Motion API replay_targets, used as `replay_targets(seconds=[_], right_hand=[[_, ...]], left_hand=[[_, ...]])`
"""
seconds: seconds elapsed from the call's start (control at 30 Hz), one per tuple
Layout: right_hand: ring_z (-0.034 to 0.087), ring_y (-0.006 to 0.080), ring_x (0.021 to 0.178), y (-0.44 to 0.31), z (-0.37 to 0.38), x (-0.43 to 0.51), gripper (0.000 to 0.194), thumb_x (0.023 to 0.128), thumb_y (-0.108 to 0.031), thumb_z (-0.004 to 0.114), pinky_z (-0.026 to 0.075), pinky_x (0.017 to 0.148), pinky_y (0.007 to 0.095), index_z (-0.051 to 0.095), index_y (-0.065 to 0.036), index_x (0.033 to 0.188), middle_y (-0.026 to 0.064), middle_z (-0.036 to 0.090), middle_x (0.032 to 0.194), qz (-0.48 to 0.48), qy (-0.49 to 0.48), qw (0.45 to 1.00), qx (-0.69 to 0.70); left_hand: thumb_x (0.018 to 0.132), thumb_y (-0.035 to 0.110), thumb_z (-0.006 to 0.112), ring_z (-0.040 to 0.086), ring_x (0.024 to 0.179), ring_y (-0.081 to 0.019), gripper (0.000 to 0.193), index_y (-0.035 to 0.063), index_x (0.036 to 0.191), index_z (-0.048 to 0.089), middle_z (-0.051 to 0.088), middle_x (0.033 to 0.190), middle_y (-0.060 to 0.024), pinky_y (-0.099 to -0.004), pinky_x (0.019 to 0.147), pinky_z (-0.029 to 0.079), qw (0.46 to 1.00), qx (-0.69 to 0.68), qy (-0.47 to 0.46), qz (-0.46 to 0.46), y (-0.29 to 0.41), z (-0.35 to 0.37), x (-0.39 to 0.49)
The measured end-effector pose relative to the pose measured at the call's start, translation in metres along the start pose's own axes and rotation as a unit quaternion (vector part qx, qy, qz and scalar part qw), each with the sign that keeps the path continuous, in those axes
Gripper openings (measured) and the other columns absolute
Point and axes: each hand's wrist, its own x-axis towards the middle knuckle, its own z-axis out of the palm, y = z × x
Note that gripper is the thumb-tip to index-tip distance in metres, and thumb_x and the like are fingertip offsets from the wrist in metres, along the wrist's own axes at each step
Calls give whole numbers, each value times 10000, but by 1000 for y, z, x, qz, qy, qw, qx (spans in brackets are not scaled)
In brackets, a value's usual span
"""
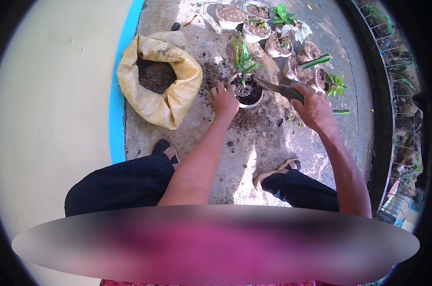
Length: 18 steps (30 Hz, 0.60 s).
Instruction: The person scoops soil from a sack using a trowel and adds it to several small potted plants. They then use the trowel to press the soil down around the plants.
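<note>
A leafy green cutting (pixel 243 59) stands upright in dark soil (pixel 250 93) inside a round pale pot (pixel 252 105). My left hand (pixel 225 100) rests against the pot's left rim, its fingertips at the edge. In my right hand (pixel 311 105) is a knife (pixel 289 92), gripped by its dark handle. The blade points left, its tip close to the pot's right rim; whether it touches the rim I cannot tell. To the left sits a yellowish woven sack (pixel 185 103) with its mouth rolled down, holding brown fibrous soil (pixel 157 75).
Several soil-filled pots (pixel 256 30) stand at the upper right, some with leafy plants. A cactus stem (pixel 316 62) leans from one. Loose soil (pixel 250 119) is scattered on the concrete floor (pixel 223 161). A wall with a blue base band (pixel 117 125) borders the left.
</note>
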Motion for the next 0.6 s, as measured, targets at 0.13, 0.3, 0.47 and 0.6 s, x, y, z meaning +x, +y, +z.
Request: replay_targets(seconds=[0.13, 0.3, 0.47, 0.6], right_hand=[[663, 327, 846, -16, 31, -7, 442, 869, -273, 605, 530, 783, 435, 500, -178, 1288, 175, 658, 891, 10, 18, 999, -43], [656, 332, 879, -4, 13, -20, 437, 864, -283, 614, 516, 802, 444, 509, -208, 1281, 159, 635, 973, -36, 21, 998, -40], [667, 298, 826, 7, -9, -27, 406, 868, -253, 593, 523, 768, 423, 533, -181, 1264, 161, 651, 930, -32, 73, 997, -2], [640, 182, 623, 21, -32, -38, 418, 889, -260, 556, 526, 623, 331, 541, -76, 1264, 146, 636, 826, 96, -22, 965, 243]], left_hand=[[856, 172, 552, 377, 1212, -326, 370, 226, 1218, 612, 425, 1303, -73, -505, 1022, 319, 999, -4, -52, 0, 1, -3, 1], [847, 158, 564, 380, 1213, -323, 405, 234, 1243, 601, 417, 1306, -73, -491, 1008, 348, 996, 3, -84, 4, 1, -8, 1], [845, 143, 576, 458, 1150, -327, 317, 190, 1153, 633, 514, 1186, -96, -451, 975, 393, 998, -38, 6, 55, -1, -17, -1], [864, 169, 572, 590, 951, -357, 242, 111, 1093, 622, 595, 1033, -135, -421, 889, 460, 981, -160, 11, 106, 15, -17, -4]])
